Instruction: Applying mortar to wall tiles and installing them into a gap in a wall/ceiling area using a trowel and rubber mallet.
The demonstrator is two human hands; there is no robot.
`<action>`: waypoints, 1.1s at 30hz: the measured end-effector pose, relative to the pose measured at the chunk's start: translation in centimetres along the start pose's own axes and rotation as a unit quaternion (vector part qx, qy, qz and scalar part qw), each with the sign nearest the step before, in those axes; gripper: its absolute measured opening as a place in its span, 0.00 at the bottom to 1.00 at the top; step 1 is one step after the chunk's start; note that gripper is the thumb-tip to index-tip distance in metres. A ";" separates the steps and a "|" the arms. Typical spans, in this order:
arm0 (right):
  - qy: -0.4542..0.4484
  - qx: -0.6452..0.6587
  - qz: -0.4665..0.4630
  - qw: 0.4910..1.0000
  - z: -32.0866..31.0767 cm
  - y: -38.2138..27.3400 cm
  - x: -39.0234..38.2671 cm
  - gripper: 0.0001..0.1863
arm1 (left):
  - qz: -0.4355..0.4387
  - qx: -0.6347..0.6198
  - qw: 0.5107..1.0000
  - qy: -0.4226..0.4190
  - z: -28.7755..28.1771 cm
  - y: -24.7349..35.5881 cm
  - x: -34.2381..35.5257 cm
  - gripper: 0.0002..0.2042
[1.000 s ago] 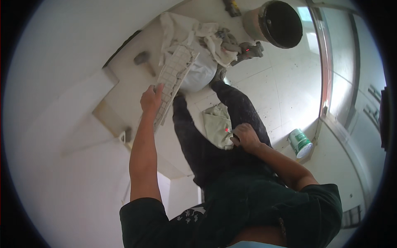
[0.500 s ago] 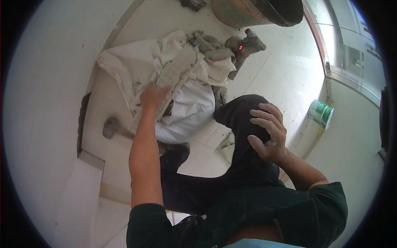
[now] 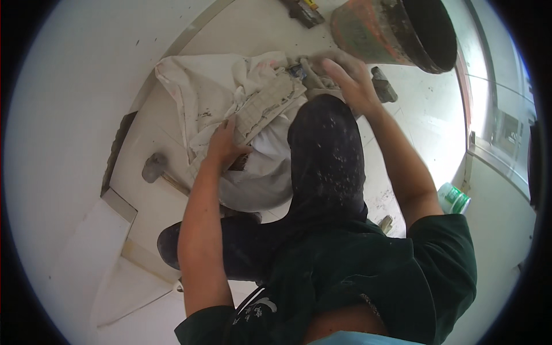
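Observation:
My left hand point(image 3: 223, 148) grips the near part of a long pale tile strip point(image 3: 265, 108), thumb on one side and fingers on the other. The strip has a gridded, dusty face and lies slanted over a crumpled white sack point(image 3: 198, 86). My right hand point(image 3: 352, 80) reaches past my raised knee, thumb stretched apart from the fingers, which are blurred; I see nothing held in it. Below it lie dusty grey gloves point(image 3: 313, 77). Just right of it, the end of a dusty power tool point(image 3: 384, 85) shows, the rest hidden behind the hand.
A large dirty bucket point(image 3: 374, 31) lies tipped at the far right. A dark tool with a yellow part point(image 3: 305, 12) is on the floor beyond the sack. To the left is a mallet point(image 3: 155, 167). A green and white can point(image 3: 453, 198) stands by the right wall.
My right hand has moved from above my knee forward to the gloves and power tool. My left hand has slid a little nearer along the tile strip. My view and knee have shifted.

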State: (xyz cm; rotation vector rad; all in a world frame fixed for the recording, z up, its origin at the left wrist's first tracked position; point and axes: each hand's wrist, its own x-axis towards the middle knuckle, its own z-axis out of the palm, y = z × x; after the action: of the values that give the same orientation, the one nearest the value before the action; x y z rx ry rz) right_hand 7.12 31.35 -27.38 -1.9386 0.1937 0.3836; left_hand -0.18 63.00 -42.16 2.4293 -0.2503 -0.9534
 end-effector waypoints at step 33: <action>-0.205 -0.463 -0.471 0.723 49.8 -2.7 11.9 0.14 | -0.176 0.229 0.845 0.451 -9.8 -37.0 -14.4 0.08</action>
State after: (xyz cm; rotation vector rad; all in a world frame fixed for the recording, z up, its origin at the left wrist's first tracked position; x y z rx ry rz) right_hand 10.39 78.70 -46.70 -2.4961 -1.5080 0.1928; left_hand -4.70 103.30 -47.14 3.1257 0.3648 0.2617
